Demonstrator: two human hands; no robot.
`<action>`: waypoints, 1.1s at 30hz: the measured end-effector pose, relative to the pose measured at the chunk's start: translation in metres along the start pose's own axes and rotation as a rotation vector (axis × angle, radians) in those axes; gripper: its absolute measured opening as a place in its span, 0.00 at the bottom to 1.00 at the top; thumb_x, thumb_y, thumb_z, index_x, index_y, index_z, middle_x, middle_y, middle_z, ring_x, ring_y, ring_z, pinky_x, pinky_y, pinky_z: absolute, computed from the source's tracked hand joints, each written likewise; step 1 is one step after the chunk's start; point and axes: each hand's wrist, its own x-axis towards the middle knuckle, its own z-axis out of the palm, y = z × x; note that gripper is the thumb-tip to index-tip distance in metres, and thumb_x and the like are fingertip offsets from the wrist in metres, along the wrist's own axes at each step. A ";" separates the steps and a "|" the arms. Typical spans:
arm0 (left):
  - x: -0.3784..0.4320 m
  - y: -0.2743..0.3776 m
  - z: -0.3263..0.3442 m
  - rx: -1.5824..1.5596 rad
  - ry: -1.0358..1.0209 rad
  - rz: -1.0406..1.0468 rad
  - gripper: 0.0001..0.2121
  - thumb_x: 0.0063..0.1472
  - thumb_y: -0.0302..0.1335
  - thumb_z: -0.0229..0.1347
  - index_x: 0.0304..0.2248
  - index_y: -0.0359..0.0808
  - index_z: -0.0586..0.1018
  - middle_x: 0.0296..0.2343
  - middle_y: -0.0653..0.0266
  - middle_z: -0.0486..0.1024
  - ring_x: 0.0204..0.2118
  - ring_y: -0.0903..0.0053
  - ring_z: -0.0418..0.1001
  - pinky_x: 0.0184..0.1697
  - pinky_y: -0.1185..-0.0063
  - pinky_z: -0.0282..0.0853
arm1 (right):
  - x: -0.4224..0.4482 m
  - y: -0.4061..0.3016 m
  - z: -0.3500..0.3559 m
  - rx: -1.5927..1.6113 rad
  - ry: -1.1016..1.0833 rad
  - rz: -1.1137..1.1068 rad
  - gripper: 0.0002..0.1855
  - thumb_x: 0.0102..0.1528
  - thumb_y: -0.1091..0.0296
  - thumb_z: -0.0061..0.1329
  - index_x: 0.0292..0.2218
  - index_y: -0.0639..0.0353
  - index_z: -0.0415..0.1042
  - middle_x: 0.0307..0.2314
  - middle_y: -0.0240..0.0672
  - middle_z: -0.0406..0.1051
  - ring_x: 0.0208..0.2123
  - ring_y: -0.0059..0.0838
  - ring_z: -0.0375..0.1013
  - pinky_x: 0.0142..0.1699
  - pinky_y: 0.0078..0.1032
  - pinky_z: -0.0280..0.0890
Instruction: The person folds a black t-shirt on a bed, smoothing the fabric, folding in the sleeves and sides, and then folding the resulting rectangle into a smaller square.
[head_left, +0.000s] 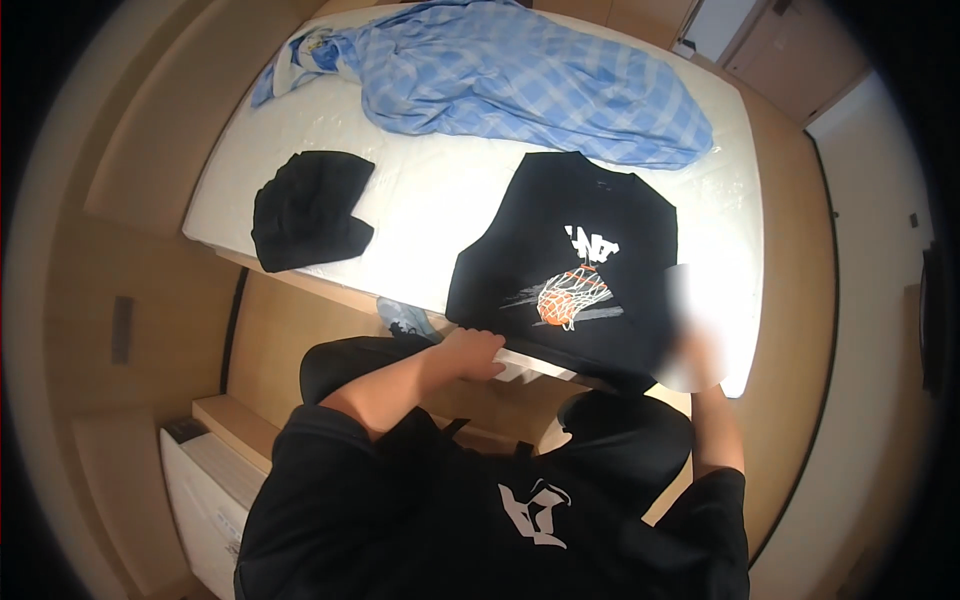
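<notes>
A black shirt (510, 247) lies spread on the bed, its neckline away from me and no sleeves showing. It bears a basketball-and-net print (574, 296) with white lettering above. At the near left corner of its hem, my left hand (476, 352) has its fingers curled over the fabric. My right hand (697, 349) is at the near right corner, beside the shirt's edge. A blurred patch hides its fingers, so its grip cannot be made out. Left of the shirt, a folded black garment (311, 210) rests near the mattress edge.
A blue plaid bedcover (510, 82) is bunched across the far side of the white mattress (420, 202). My knees are close to the bed's near edge. A white box (206, 480) stands on the floor at lower left. A door (787, 60) is at upper right.
</notes>
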 end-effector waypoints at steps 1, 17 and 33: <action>-0.009 -0.006 -0.001 -0.002 0.059 0.026 0.25 0.57 0.43 0.52 0.49 0.34 0.72 0.43 0.52 0.75 0.47 0.57 0.72 0.50 0.64 0.66 | -0.001 -0.005 -0.013 -0.065 -0.162 0.041 0.22 0.51 0.66 0.49 0.47 0.62 0.69 0.39 0.47 0.72 0.41 0.47 0.71 0.46 0.40 0.66; 0.022 -0.162 0.151 -0.783 0.266 -0.546 0.34 0.50 0.39 0.63 0.51 0.24 0.68 0.47 0.42 0.71 0.49 0.56 0.71 0.50 0.70 0.68 | -0.074 -0.073 0.030 0.610 -0.856 0.903 0.36 0.48 0.60 0.59 0.54 0.61 0.63 0.41 0.44 0.71 0.40 0.38 0.72 0.43 0.34 0.68; 0.082 -0.121 0.153 -1.293 0.407 -0.680 0.20 0.54 0.33 0.64 0.42 0.28 0.77 0.32 0.57 0.77 0.31 0.73 0.73 0.33 0.74 0.68 | -0.108 -0.078 0.114 1.313 -0.187 0.723 0.22 0.48 0.69 0.60 0.43 0.71 0.74 0.37 0.39 0.76 0.39 0.30 0.73 0.48 0.27 0.66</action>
